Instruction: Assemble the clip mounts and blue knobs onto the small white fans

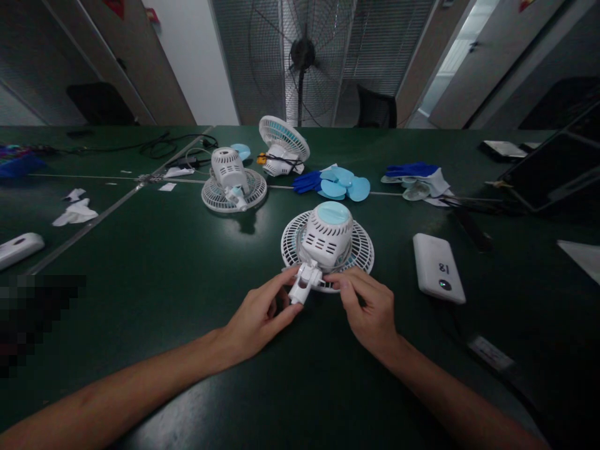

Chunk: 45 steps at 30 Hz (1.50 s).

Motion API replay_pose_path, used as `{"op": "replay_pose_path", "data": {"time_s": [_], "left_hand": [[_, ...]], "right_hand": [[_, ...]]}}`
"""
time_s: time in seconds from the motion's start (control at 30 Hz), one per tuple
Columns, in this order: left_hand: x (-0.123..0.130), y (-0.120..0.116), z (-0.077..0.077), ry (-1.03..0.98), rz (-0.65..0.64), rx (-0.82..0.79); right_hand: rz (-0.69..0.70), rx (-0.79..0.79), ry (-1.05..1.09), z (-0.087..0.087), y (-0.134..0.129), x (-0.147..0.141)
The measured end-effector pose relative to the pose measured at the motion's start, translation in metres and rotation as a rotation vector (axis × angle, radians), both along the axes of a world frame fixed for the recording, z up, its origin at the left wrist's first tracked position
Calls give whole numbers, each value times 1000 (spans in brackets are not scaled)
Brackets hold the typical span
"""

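Note:
A small white fan (327, 234) lies grille-down on the green table, its vented motor housing topped by a pale blue cap. From the housing a white neck bracket (305, 281) points toward me. My left hand (260, 315) grips that bracket between thumb and fingers from the left. At the right side of its joint, my right hand (370, 306) has its thumb and index finger closed on a small white knob (323, 278), mostly covered by the fingertips.
Behind stand two more white fans, one grille-down (229, 178) and one tilted (284, 144). Pale blue fan blades (344, 184) lie between blue-and-white gloves (417, 178) and a blue glove (307, 181). A white power bank-like box (438, 269) sits at right, with a cable (492, 353) nearby.

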<state>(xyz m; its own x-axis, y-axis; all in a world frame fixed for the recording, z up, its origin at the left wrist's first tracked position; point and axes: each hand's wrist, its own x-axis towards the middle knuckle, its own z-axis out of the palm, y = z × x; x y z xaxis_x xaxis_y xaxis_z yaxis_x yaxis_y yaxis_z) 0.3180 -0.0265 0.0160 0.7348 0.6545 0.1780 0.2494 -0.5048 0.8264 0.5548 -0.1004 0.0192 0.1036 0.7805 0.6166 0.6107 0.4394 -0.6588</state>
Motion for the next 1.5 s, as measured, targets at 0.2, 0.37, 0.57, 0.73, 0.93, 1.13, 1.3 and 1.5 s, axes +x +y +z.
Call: {"op": "replay_pose_path", "data": {"time_s": [0.2, 0.37, 0.57, 0.73, 0.93, 1.13, 1.3, 1.5], "left_hand": [[-1, 1, -2, 17, 3, -4], [-1, 0, -2, 7, 7, 2], [1, -1, 1, 8, 6, -3], [-1, 0, -2, 12, 13, 26], [1, 0, -1, -1, 6, 21], [1, -1, 0, 0, 15, 17], [1, -1, 1, 4, 19, 6], [1, -1, 0, -3, 8, 7]], "right_hand": [[81, 38, -28, -1, -2, 0], [10, -6, -14, 0, -1, -1], [61, 33, -30, 1, -2, 1], [5, 0, -8, 0, 0, -1], [59, 44, -39, -2, -2, 0], [45, 29, -46, -1, -1, -1], [25, 28, -26, -1, -2, -1], [75, 38, -51, -1, -2, -1]]}}
